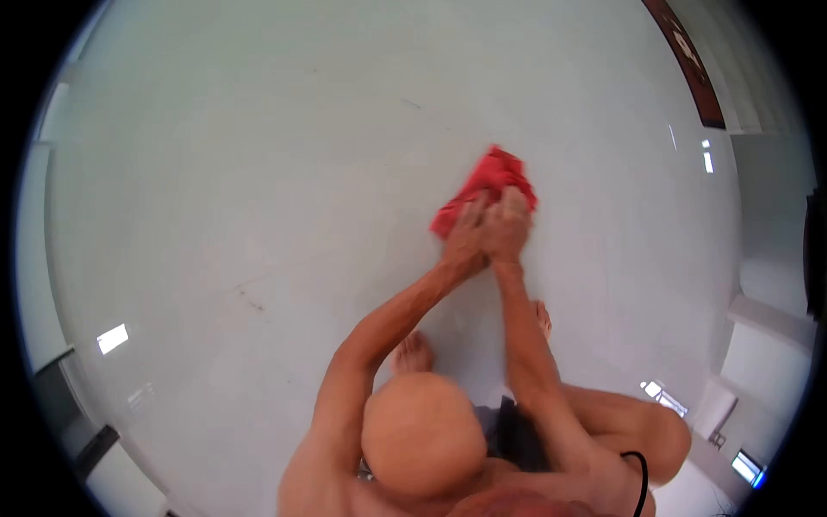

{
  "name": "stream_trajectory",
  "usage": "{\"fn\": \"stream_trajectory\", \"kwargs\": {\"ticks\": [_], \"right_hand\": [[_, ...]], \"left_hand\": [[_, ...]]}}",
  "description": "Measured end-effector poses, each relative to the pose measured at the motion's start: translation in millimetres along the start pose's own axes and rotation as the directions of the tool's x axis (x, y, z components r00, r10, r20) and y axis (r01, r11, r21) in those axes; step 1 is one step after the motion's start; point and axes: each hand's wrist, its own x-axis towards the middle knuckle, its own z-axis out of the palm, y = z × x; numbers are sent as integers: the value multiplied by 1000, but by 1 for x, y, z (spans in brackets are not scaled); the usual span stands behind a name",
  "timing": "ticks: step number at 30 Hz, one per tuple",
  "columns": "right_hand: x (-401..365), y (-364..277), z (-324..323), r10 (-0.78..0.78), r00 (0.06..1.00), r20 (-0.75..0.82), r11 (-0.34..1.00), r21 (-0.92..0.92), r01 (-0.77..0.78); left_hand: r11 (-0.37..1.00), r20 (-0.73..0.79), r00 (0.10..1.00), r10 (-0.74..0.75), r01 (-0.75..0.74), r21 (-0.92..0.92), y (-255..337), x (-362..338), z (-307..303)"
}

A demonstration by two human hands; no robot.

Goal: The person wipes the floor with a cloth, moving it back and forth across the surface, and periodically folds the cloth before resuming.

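A crumpled red cloth (493,172) lies on the pale, glossy floor (258,189) in front of my feet. My left hand (466,239) bears down on the cloth's near side, its fingers on the fabric. Close against it on the right, partly overlapping, my right hand (506,228) grips the cloth's near right part. Motion blurs both hands slightly, and the undersides of the fingers are hidden. Both arms reach forward from my crouched body.
My bare left foot (412,351) and right foot (542,319) stand behind the hands. Dark marks (250,298) show on the floor to the left. A brown patterned mat (689,65) lies at the far right near a pale curtain. A black cable (643,482) hangs at the lower right.
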Motion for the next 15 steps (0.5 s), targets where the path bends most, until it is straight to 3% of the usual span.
{"fn": "stream_trajectory", "kwargs": {"ticks": [1,3,5,7,11,12,15], "right_hand": [[-1,-7,2,83,995,-52,997,16,-82],[8,-69,-26,306,950,67,948,64,-310],[29,-117,-3,347,937,-49,937,58,-344],[37,-126,-4,288,956,-59,958,17,-288],[-8,-226,-2,45,998,-33,999,21,-45],[-14,-205,-14,3,1000,13,999,48,-3],[-69,-318,-25,-179,980,89,983,60,174]], "left_hand": [[996,71,994,80,-82,33,-5,2,-15],[970,90,966,242,-242,-7,-29,0,-54],[959,76,956,282,-283,13,-61,8,-118],[975,-12,975,220,-219,34,-57,7,-127],[994,-147,988,43,-27,107,-62,-90,-195],[988,-211,977,17,15,151,-33,-94,-182],[958,-292,949,-115,184,219,-48,-184,-245]]}}
